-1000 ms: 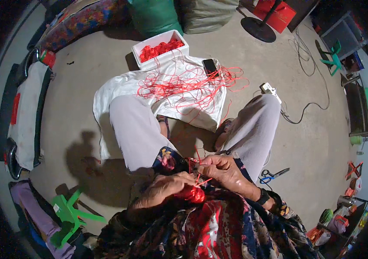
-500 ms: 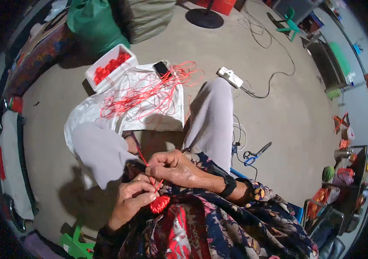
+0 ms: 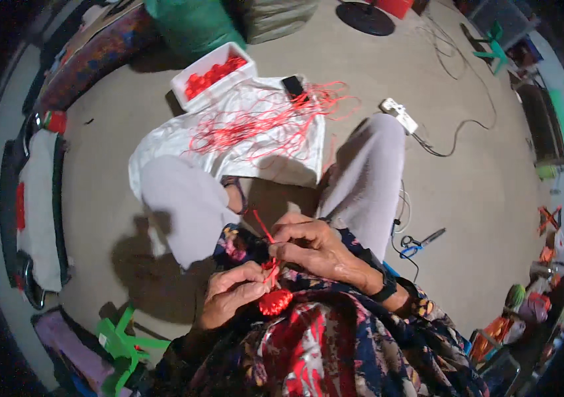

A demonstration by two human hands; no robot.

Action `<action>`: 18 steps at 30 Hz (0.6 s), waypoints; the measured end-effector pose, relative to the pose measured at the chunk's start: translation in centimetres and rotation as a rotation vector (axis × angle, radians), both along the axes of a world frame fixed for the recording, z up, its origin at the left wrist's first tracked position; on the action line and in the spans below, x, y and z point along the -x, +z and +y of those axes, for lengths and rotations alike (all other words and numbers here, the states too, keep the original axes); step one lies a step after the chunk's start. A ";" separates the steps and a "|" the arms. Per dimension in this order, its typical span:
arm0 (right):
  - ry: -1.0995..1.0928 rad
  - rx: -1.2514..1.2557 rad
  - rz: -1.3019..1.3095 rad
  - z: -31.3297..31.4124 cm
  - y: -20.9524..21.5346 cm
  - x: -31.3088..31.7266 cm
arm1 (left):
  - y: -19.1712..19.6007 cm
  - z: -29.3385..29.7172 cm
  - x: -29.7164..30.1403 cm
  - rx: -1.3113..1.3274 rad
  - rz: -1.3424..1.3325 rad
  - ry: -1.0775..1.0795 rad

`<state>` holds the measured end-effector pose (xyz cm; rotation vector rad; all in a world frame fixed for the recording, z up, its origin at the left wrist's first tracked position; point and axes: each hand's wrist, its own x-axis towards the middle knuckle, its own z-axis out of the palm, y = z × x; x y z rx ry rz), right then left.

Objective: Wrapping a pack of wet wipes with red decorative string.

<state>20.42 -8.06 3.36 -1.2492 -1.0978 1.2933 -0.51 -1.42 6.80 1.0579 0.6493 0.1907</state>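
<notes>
We are sitting on a bare grey concrete floor (image 3: pixel 480 198), and we are taking the white sheet (image 3: pixel 163 142) spread ahead of our knees as our landmark. Both our hands are working in our lap, on the near side of that sheet. Our left hand (image 3: pixel 232 293) is curling its fingers (image 3: pixel 250 271) tightly around a thin red cord (image 3: pixel 263 233), pinching it just above a small red knotted ornament (image 3: pixel 275 302) that is hanging against our patterned clothing. Our right hand (image 3: pixel 311 246) is closing its fingers on the same cord a little higher, touching the left hand's fingertips, so both are nearly shut with only the cord between them.

On the sheet a loose tangle of red cords (image 3: pixel 262 122) is lying, and a dark phone (image 3: pixel 292 86) is resting at the sheet's far edge. Touching the sheet's far left corner, a white box (image 3: pixel 247 66) is holding more red pieces. Beyond the box, a green sack (image 3: pixel 192 20) and a grey sack (image 3: pixel 275 18) are standing together. To the right of the sheet, a white power strip (image 3: pixel 399 114) is trailing a dark cable across the floor. Well to the right and nearer us, blue-handled scissors (image 3: pixel 421 243) are lying on the floor. Left of the sheet, rolled bedding is lining the room's edge, and near our left elbow a green plastic stool (image 3: pixel 123 341) is lying tipped.
</notes>
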 end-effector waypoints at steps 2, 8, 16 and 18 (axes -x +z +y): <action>-0.038 -0.081 -0.020 0.2 0.1 0.4 | 0.3 -0.6 -0.2 0.134 0.001 0.123; 0.059 0.002 0.081 0.4 0.8 0.3 | 0.0 -1.0 0.6 0.321 0.026 0.199; 0.072 0.110 0.297 0.6 2.0 0.9 | 0.7 -0.6 0.5 0.356 0.200 0.139; 0.077 0.155 0.327 0.5 1.8 1.1 | 0.7 -0.7 0.5 0.307 0.171 0.138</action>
